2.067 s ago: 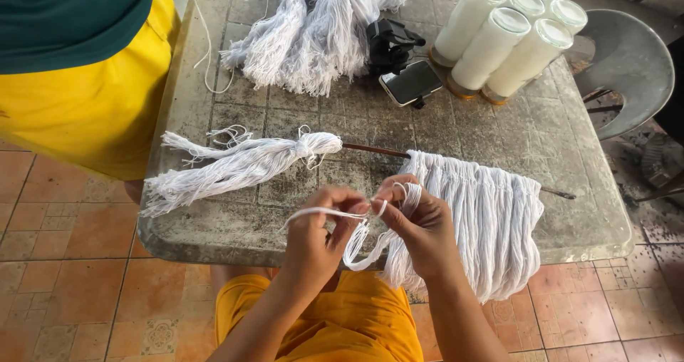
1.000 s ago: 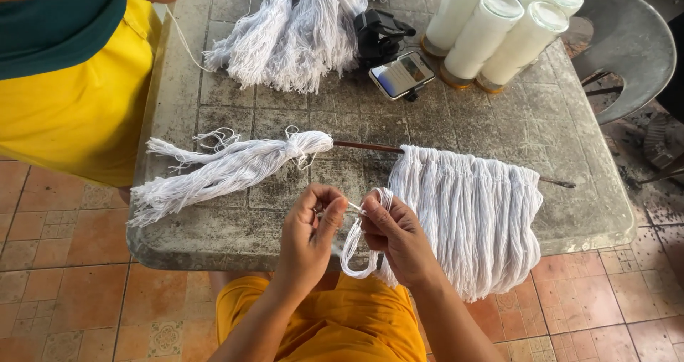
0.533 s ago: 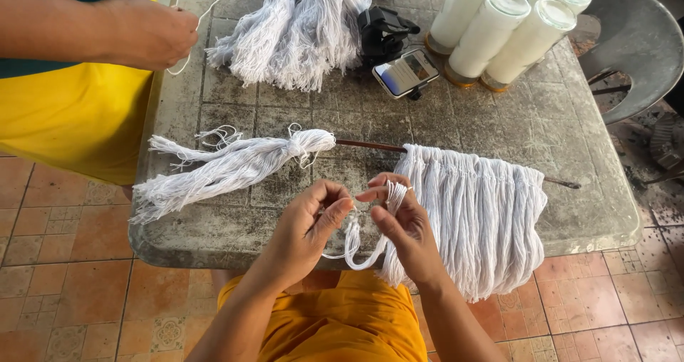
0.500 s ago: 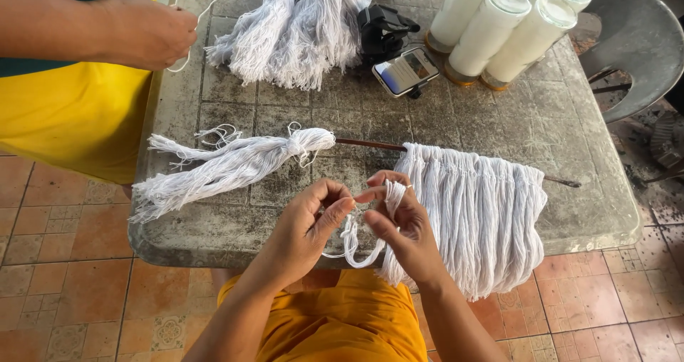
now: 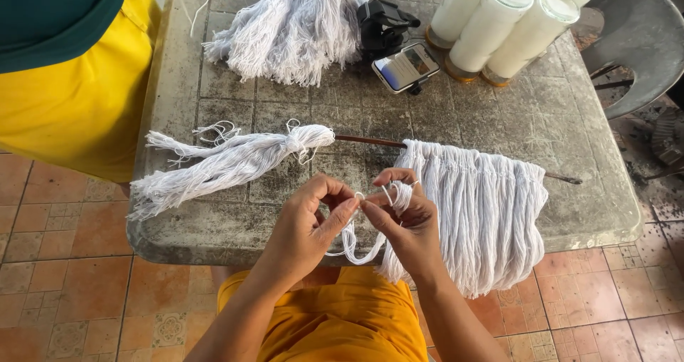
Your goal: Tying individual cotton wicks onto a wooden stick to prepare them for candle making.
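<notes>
At the near table edge: both hands pinch one white string.

Head view: the left hand (image 5: 306, 223) and right hand (image 5: 406, 223) meet fingertip to fingertip above the table (image 5: 235, 223); thumb and forefinger of each are closed on the string (image 5: 350, 239), which loops down between the hands. The right hand lies against the left end of a row of strings (image 5: 484, 212) hung from a thin rod (image 5: 367, 141) and draped over the table edge. A tied bundle (image 5: 228, 164) lies left of the rod. A larger pile (image 5: 292, 23), a phone (image 5: 406, 66) on a black stand and white candles (image 5: 491, 27) sit at the far side. Another person in yellow cloth (image 5: 78, 98) stands at the left.
</notes>
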